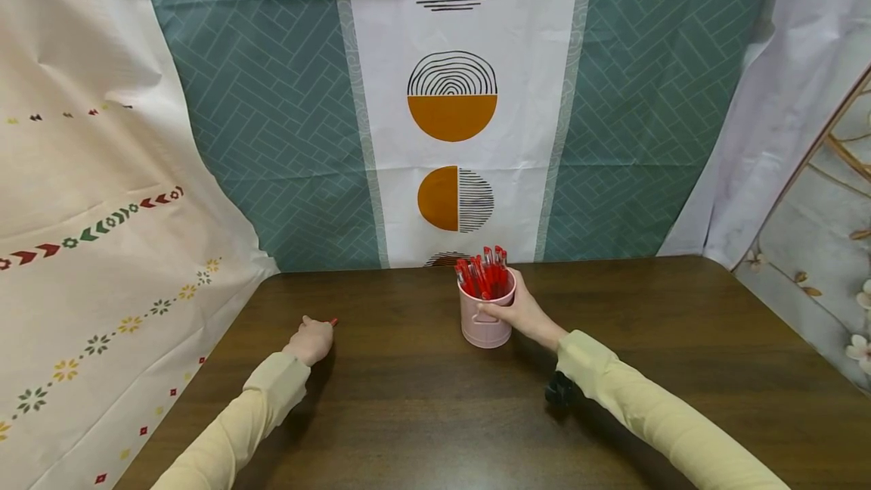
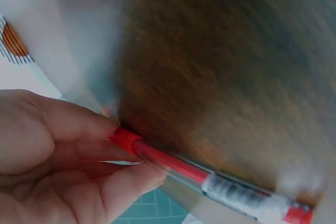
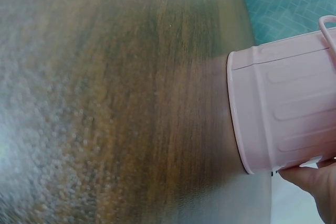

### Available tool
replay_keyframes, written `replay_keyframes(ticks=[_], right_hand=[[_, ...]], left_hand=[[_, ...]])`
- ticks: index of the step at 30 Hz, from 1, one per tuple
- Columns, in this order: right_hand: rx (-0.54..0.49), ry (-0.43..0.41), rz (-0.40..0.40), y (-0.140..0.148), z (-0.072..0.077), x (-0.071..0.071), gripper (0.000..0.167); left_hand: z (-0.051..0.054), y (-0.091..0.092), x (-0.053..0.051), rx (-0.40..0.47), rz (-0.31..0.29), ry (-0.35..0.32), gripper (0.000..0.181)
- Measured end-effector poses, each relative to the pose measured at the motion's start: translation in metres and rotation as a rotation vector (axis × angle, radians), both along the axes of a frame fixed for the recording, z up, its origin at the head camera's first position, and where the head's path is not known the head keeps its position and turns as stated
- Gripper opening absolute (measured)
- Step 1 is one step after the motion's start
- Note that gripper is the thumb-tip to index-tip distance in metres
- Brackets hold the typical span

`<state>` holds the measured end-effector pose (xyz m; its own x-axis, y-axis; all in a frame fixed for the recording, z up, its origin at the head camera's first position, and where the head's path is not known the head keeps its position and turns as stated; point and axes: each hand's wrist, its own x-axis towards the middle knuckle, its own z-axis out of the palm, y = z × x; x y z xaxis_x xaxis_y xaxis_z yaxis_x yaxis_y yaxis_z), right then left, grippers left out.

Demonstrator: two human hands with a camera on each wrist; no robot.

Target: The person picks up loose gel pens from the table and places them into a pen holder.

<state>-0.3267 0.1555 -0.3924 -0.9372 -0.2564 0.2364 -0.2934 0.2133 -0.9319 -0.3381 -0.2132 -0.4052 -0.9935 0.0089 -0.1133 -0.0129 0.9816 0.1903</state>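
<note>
Between the thumb and fingers of my left hand [image 1: 311,340] is a red pen [image 2: 178,166] with a clear barrel and a white label. It is held over the left part of the table, and only its red tip shows in the head view. My right hand [image 1: 524,314] grips the side of a pink metal bucket [image 3: 283,103] near its rim. Upright in this bucket stand several red pens [image 1: 481,274] with clear parts. The bucket is upright at the middle back of the table; I cannot tell whether its base touches the wood.
A dark brown wooden table [image 1: 408,414] lies under both hands. Behind it hangs a green and white patterned cloth [image 1: 286,112]. A cream embroidered cloth [image 1: 88,172] hangs at the left. Under the right sleeve there is a black object [image 1: 559,390].
</note>
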Motion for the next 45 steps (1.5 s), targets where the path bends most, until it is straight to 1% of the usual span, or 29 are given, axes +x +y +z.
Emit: replay_keyframes(ticks=[3,5,7,9,12,15,19,22,28,32,35,40,45], right_hand=[[-0.001,0.007,-0.007,0.003,-0.010,-0.009,0.084],[-0.004,0.009,-0.015,0.004,-0.017,-0.015,0.085],[-0.007,0.017,-0.018,0.004,-0.023,-0.019,0.085],[-0.010,0.028,-0.021,0.004,-0.025,-0.020,0.085],[-0.017,0.035,-0.021,0.003,-0.025,-0.019,0.084],[-0.023,0.014,-0.005,0.002,-0.013,-0.010,0.083],[-0.019,-0.013,0.014,0.000,0.003,0.002,0.081],[-0.010,-0.013,0.010,0.000,0.003,0.004,0.080],[-0.017,-0.004,0.011,-0.001,0.002,0.003,0.080],[-0.018,-0.004,0.013,0.000,0.002,0.004,0.081],[-0.016,-0.005,0.015,0.000,0.003,0.004,0.081],[-0.015,-0.007,0.015,0.000,0.004,0.004,0.081],[-0.016,-0.017,0.013,-0.001,0.005,0.005,0.081]], left_hand=[[-0.001,0.001,0.002,-0.128,-0.106,0.063,0.027],[-0.003,0.001,0.002,-0.172,-0.160,0.115,0.023],[-0.005,0.000,0.002,-0.204,-0.211,0.178,0.017],[-0.008,-0.002,0.001,-0.227,-0.253,0.246,0.013],[-0.012,-0.006,-0.002,-0.251,-0.289,0.339,0.013],[-0.011,-0.007,-0.007,-0.258,-0.298,0.380,0.016],[-0.009,-0.007,-0.010,-0.254,-0.304,0.397,0.018],[-0.010,-0.008,-0.012,-0.259,-0.300,0.424,0.017],[-0.010,-0.007,-0.015,-0.267,-0.290,0.506,0.016],[-0.008,-0.006,-0.016,-0.259,-0.304,0.562,0.018],[-0.006,-0.005,-0.016,-0.246,-0.312,0.593,0.020],[-0.002,-0.001,-0.018,-0.218,-0.310,0.601,0.020],[0.001,0.000,-0.017,-0.212,-0.321,0.611,0.020]])
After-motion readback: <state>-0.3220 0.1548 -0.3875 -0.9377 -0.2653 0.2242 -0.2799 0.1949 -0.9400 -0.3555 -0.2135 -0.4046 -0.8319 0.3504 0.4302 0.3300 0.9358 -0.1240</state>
